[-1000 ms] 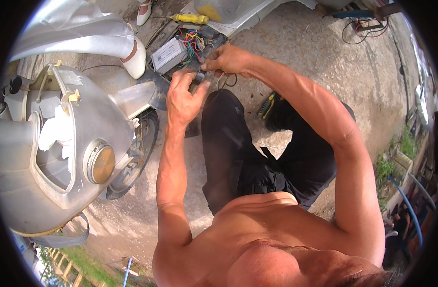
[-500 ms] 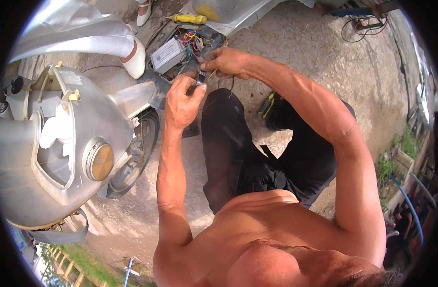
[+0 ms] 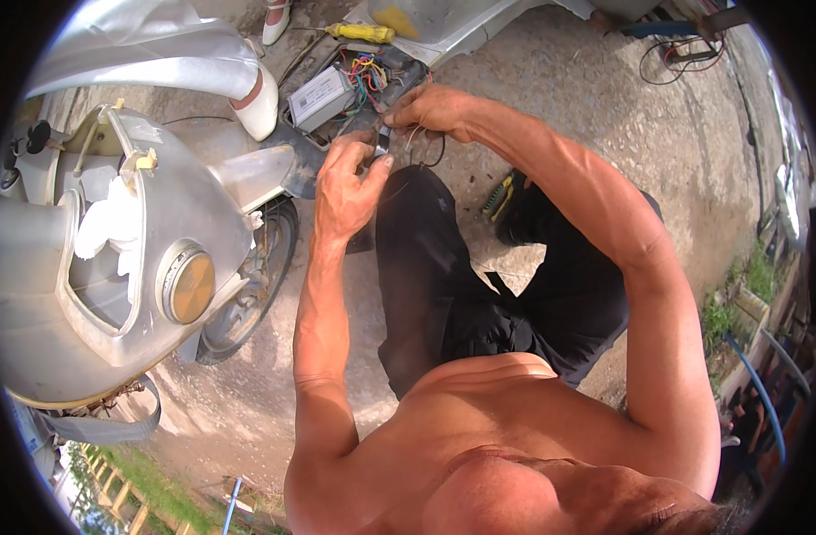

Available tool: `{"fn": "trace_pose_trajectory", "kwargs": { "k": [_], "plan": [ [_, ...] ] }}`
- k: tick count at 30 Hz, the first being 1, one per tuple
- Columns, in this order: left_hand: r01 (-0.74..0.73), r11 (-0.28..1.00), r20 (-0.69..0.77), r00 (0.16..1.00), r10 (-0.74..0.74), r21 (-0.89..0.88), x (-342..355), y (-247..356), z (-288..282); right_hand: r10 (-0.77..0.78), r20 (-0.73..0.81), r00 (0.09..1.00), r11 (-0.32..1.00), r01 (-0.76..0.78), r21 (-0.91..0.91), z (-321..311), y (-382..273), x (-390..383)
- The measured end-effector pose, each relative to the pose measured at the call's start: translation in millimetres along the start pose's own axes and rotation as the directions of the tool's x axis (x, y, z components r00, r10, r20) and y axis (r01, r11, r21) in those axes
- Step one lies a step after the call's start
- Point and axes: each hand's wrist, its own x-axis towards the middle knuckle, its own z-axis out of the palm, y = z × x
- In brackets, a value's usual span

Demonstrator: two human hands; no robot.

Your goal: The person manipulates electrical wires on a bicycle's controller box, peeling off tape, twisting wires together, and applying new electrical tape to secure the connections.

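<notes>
- left hand point(image 3: 344, 189) pinches a small dark part point(image 3: 384, 140); slack pinch might drop it
- right hand point(image 3: 434, 109): can't tell its grip; tugging could strain wires point(image 3: 365, 69)

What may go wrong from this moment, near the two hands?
The small dark piece at the left hand's fingertips could slip. The right hand might snag the exposed coloured wires nearby. The other person's white shoe, close beside the silver box, may bump it.
</notes>
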Motion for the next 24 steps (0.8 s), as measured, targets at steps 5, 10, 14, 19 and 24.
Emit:
{"fn": "trace_pose_trajectory", "kwargs": {
  "k": [5,10,14,19,24],
  "plan": [
    [-0.028,0.999,-0.015,0.999,0.029,0.031,6,-7,3,0.035,-0.055,0.998,0.99,-0.027,0.137,4,0,1],
    [0.241,0.957,-0.004,0.97,-0.244,-0.16,19,-16,15,0.078,-0.011,0.997,0.94,-0.07,0.333,2,7,10],
    [0.217,0.949,0.02,0.976,-0.219,-0.227,28,-20,16,0.057,0.048,0.997,0.922,-0.07,0.382,-2,9,11],
    [0.216,0.971,0.049,0.976,-0.212,-0.102,27,-14,6,0.024,0.043,0.999,0.942,-0.038,0.335,-6,1,2],
    [0.215,0.947,0.023,0.976,-0.216,-0.24,25,-22,12,-0.034,0.043,0.998,0.957,0.02,0.288,-5,1,1]
  ]
}}
